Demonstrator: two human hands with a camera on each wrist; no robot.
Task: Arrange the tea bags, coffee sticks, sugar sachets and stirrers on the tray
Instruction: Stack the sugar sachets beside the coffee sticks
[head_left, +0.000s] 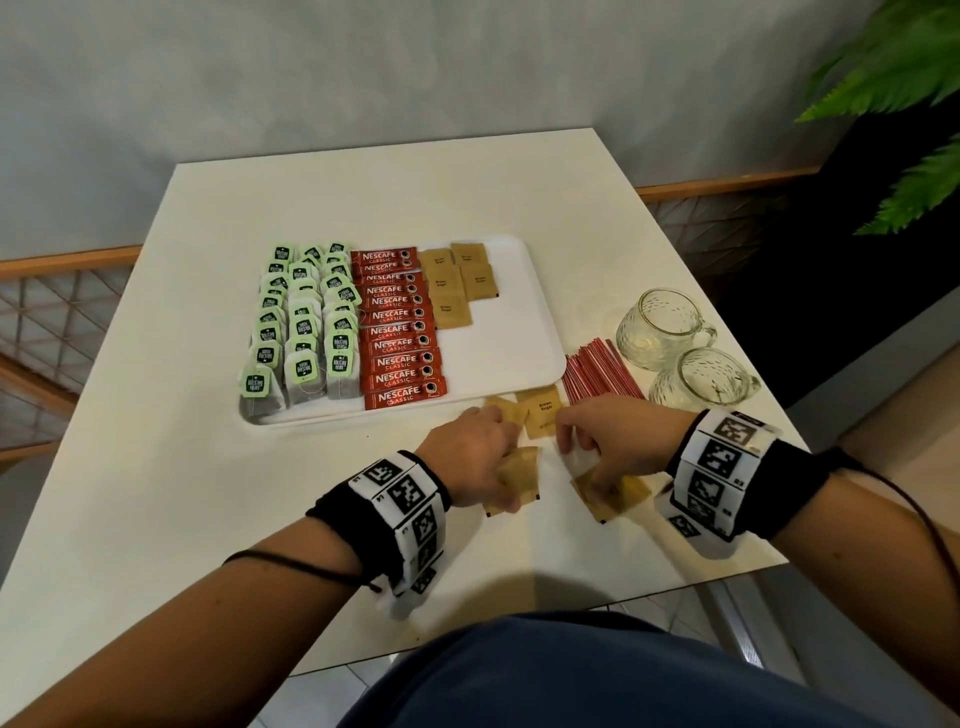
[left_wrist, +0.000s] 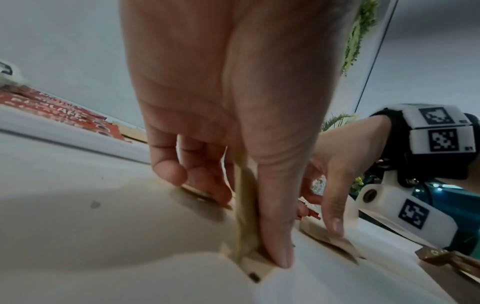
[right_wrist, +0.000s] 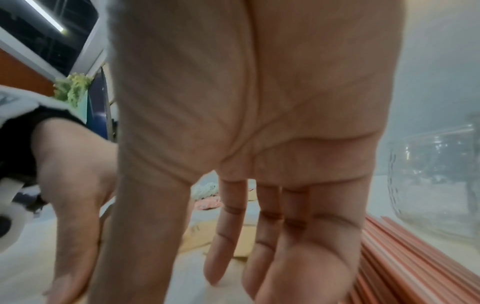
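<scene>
Though perhaps blurred, "Nescafé Classic" coffee sticks (head_left: 402, 329).

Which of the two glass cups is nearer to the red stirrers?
The nearer glass cup, the one closer to the person: its side is right beside the red stirrers. The farther glass cup sits beyond the bundle's far end.

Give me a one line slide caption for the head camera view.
Both hands gather brown sugar sachets beside a tray already lined with tea bags and Nescafe sticks.

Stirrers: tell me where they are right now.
In the head view, the red stirrers lie bundled on the table, right of the tray and left of the glass cups.
</scene>
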